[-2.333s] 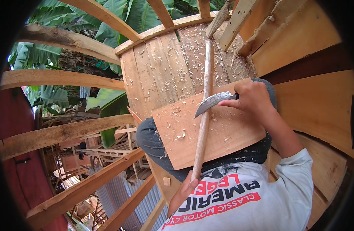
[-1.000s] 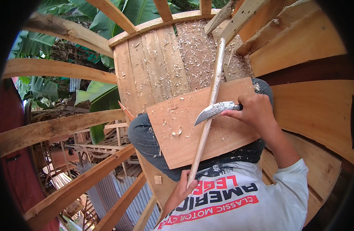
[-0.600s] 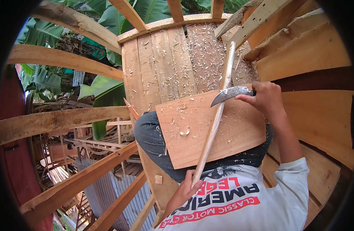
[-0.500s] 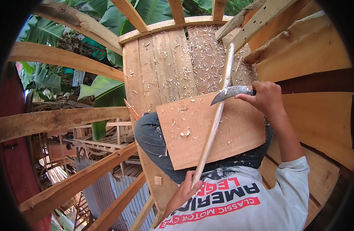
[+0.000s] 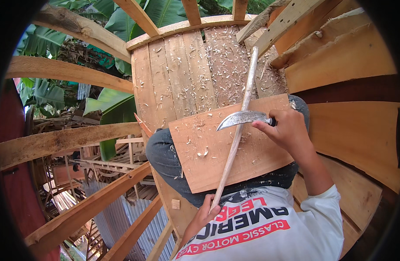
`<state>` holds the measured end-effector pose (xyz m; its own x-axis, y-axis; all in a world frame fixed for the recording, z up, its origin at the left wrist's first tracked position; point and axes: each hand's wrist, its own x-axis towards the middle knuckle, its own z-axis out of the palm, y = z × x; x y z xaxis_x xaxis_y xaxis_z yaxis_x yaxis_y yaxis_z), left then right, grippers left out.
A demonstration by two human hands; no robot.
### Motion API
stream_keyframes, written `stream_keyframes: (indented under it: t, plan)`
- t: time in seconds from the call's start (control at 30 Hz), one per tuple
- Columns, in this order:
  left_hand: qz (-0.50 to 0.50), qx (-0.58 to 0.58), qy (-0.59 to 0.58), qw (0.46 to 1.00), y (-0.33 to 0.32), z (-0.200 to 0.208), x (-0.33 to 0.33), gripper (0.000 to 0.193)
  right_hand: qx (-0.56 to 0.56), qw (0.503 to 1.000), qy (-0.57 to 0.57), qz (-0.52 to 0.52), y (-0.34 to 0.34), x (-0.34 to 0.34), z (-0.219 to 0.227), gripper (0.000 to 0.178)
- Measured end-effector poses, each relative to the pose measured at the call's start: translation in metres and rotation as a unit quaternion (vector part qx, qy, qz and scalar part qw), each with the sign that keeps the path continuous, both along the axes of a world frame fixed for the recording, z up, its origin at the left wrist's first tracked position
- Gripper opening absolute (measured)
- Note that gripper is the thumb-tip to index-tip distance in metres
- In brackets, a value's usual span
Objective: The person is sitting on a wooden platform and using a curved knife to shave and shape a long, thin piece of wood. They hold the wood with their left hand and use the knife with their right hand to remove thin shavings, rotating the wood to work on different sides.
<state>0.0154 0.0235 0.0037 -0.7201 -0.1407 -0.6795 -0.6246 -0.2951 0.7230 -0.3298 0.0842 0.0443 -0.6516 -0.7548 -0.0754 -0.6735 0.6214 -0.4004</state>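
My right hand (image 5: 289, 130) is closed round the dark handle of a curved knife (image 5: 242, 118). Its broad grey blade lies across a long pale wooden stick (image 5: 233, 152), with the tip pointing left. The lower end of the stick is gripped by my left hand (image 5: 207, 211), close to my shirt. From there the stick slants up and away over a flat wooden board (image 5: 195, 167) on my lap. A few curled shavings (image 5: 203, 152) lie on the board. My left fingers partly hide the stick's near end.
Many shavings litter the plank floor (image 5: 178, 78) ahead. Wooden slats (image 5: 69, 139) form an open railing on the left, with banana leaves (image 5: 110, 102) beyond. Boards (image 5: 343, 130) make a wall on the right. A small wood block (image 5: 175, 204) sits left of me.
The knife in my right hand has moved down along the stick, toward me and slightly left. My left hand keeps hold of the stick's near end. The whole view has shifted slightly.
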Motion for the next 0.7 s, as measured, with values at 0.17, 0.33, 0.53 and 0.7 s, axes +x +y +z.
stream_keyframes:
  t: [0.17, 0.33, 0.53, 0.7]
  plan:
    - [0.063, 0.076, -0.01, 0.995, -0.004, 0.018, -0.011, 0.049, -0.004, 0.997, -0.065, 0.035, 0.018, 0.025, -0.005, 0.065]
    - [0.137, 0.195, -0.027, 0.971, -0.004, 0.016, -0.007, 0.058, -0.033, 0.988, -0.109, 0.102, 0.03, 0.05, -0.016, 0.063]
    - [0.194, 0.322, -0.018, 0.926, -0.01, 0.007, -0.001, 0.063, -0.045, 0.965, -0.237, 0.102, 0.026, 0.072, -0.02, 0.055]
    - [0.188, 0.36, 0.021, 0.914, -0.016, 0.005, -0.002, 0.063, -0.08, 0.917, -0.375, 0.109, 0.016, 0.085, -0.01, 0.033]
